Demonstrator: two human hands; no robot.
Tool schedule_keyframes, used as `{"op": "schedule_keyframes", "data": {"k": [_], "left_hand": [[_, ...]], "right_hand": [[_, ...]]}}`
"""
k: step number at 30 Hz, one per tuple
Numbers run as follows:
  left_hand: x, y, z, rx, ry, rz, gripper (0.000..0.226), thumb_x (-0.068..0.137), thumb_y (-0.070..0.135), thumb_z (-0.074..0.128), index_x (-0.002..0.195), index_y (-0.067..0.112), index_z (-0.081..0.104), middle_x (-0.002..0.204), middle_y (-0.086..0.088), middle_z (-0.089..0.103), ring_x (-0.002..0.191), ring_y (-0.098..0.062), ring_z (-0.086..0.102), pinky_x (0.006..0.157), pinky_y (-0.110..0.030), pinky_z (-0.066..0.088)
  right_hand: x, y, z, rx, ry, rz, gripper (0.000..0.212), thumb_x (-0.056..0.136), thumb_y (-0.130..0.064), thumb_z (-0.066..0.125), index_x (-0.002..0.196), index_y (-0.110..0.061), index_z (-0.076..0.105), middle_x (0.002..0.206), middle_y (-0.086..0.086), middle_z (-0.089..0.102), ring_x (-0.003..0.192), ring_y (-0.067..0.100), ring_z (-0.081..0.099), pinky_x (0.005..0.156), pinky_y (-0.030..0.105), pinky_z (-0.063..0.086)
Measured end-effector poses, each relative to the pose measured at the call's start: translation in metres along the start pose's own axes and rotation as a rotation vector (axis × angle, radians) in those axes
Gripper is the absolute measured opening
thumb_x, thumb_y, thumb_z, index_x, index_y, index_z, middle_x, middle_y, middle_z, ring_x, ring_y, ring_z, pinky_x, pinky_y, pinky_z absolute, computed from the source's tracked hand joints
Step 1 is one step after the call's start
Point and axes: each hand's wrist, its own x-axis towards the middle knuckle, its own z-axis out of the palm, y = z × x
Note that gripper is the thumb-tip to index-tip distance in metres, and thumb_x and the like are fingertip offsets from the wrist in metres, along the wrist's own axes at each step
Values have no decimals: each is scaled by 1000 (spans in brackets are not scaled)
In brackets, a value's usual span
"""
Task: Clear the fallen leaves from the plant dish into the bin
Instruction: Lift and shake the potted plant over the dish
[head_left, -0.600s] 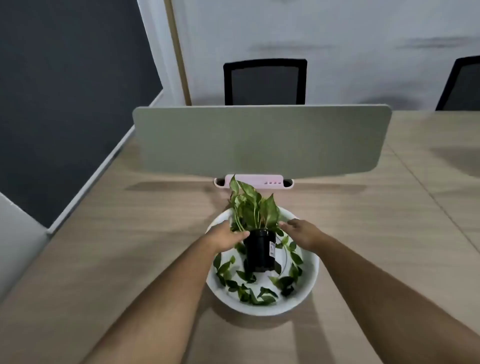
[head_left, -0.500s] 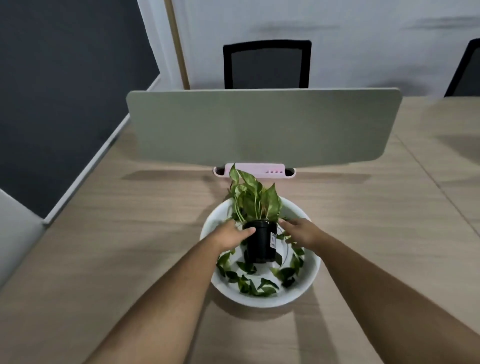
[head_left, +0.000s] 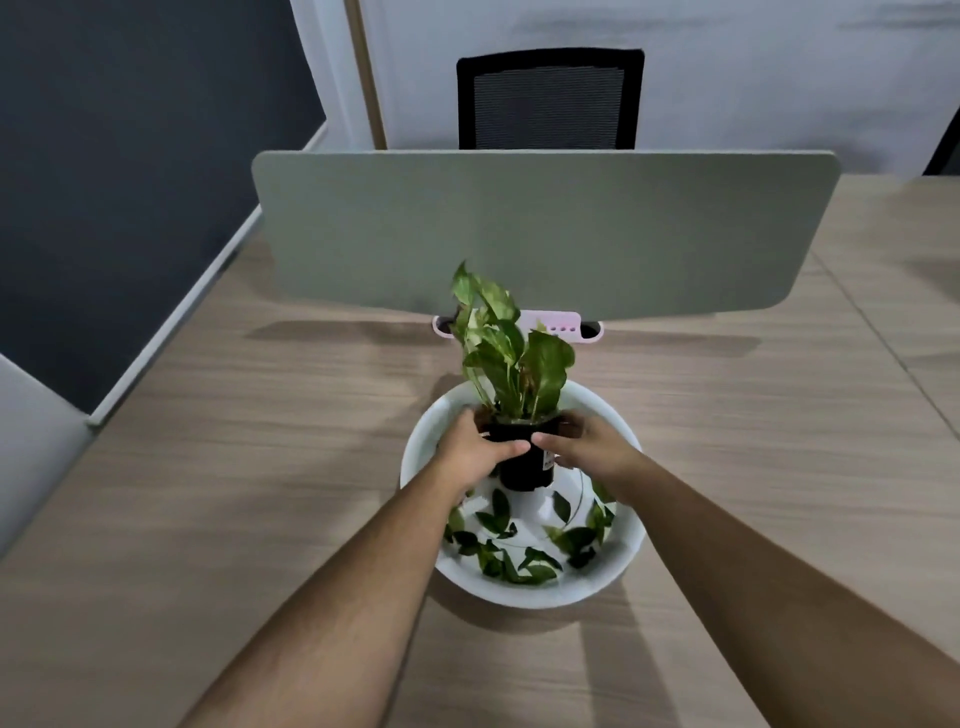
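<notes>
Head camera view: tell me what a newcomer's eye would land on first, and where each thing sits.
The potted plant draws the eye first, its black pot clasped near the rim by the left hand and right hand at the centre of the view. Around and below the pot, loose green leaves litter the white dish on the wooden desk. Behind stands a pale green divider panel.

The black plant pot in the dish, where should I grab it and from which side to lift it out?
Grip the black pot near its rim, left hand and right hand on opposite sides. The leafy plant blocks the top, and fallen leaves ring the base in the white dish.
</notes>
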Motion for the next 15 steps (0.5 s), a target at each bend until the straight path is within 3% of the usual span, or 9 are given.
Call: {"op": "schedule_keyframes", "data": {"k": [2,4,6,11,15], "left_hand": [[-1,1,1,83,55,42,80,53,26,88,123,18,49,121,-2,65,112,-21,60,101,-41,49],[-6,4,4,180,93,78,80,60,14,86,128,13,44,125,-5,61,116,-23,57,98,-28,46],[-9,2,8,203,98,120,80,61,6,84,129,8,43,127,-7,59,118,-24,55,95,-24,43],[-10,-12,14,60,104,56,77,56,-4,84,125,2,50,123,-11,61,118,-27,56,105,-38,45],[-14,-12,17,176,104,59,78,59,7,86,128,7,50,129,-7,59,120,-24,54,107,-29,42]], "right_hand": [[0,-3,-3,5,18,-30,26,78,-1,68,94,-19,58,92,1,66,77,10,61,58,14,47],[0,-4,-4,24,42,-17,47,71,10,69,107,-12,49,105,10,63,88,20,61,69,26,49],[0,1,-5,-8,56,-15,61,65,16,71,116,-6,46,112,15,59,100,27,59,80,34,49],[0,13,-4,-173,89,-23,77,57,9,79,124,-5,42,121,11,55,117,29,53,99,51,47],[5,21,-4,-240,95,-25,86,55,2,83,128,-8,40,127,13,54,120,29,52,100,50,47]]}}
